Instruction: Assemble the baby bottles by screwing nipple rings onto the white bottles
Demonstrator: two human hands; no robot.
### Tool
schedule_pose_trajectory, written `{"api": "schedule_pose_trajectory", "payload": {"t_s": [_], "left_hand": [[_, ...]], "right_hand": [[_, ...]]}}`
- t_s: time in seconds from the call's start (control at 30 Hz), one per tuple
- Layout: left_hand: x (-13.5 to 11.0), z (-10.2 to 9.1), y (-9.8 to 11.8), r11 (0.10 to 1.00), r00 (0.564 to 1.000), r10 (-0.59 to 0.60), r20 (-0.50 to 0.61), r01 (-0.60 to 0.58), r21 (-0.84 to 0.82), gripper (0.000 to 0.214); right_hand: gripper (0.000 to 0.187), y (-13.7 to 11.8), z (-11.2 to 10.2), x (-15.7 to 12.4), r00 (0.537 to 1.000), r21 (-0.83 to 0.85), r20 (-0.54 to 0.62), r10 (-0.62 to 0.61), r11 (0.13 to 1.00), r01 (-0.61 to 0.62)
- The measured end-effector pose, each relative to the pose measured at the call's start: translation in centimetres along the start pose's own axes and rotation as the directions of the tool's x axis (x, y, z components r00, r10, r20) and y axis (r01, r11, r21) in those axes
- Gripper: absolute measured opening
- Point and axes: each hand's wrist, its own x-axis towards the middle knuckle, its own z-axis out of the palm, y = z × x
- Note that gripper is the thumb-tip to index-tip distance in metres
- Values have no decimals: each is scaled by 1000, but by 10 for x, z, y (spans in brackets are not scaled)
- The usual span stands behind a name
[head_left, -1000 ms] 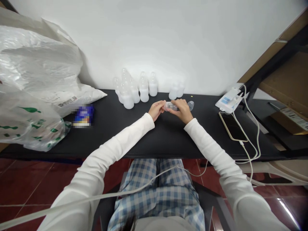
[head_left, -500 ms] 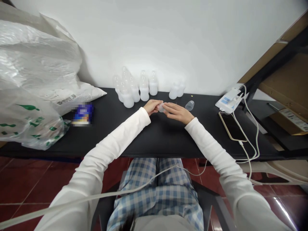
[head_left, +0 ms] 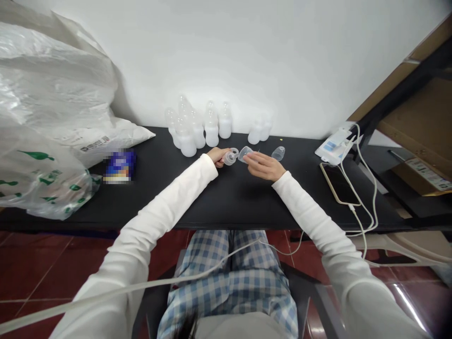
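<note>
My left hand [head_left: 218,156] is closed on a small clear ring-shaped bottle part [head_left: 230,157], held just above the black table [head_left: 226,197]. My right hand [head_left: 263,165] pinches a clear plastic cap [head_left: 244,153] at its fingertips, a little to the right of the ring part; the two pieces are apart. Another clear cap [head_left: 278,153] lies on the table just right of my right hand. Several white plastic baby bottles [head_left: 197,128] stand in a cluster by the wall, and two more [head_left: 259,132] stand to their right.
Large white plastic bags [head_left: 45,122] fill the table's left side, with a blue packet [head_left: 120,165] beside them. At the right lie a phone [head_left: 339,183] on a white cable and a white power strip [head_left: 334,145]. A shelf frame with cardboard boxes [head_left: 416,117] stands further right.
My hands held one clear piece together; now they have drawn apart, the left keeping the ring part and the right the cap. Both hands shifted slightly left.
</note>
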Motion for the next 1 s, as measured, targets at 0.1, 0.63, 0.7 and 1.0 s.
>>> {"api": "schedule_pose_trajectory", "payload": {"t_s": [0.1,0.63,0.7,1.0], "left_hand": [[0,-4,-6,998,999,20,-30,-22,-67,41],[2,8,-24,862,880,468,-82,-475,-176,49],[3,8,-26,842,852,516,-92,-524,-131,50],[-1,11,-26,762,764,641,-70,-645,-57,55]], "right_hand": [[39,8,-5,-10,954,-51,-230,194,976,-211],[41,66,-2,-41,542,-248,-400,739,482,-840],[43,68,3,-43,535,-233,-386,751,482,-844],[41,28,-3,-19,734,-178,-494,466,773,-609]]}}
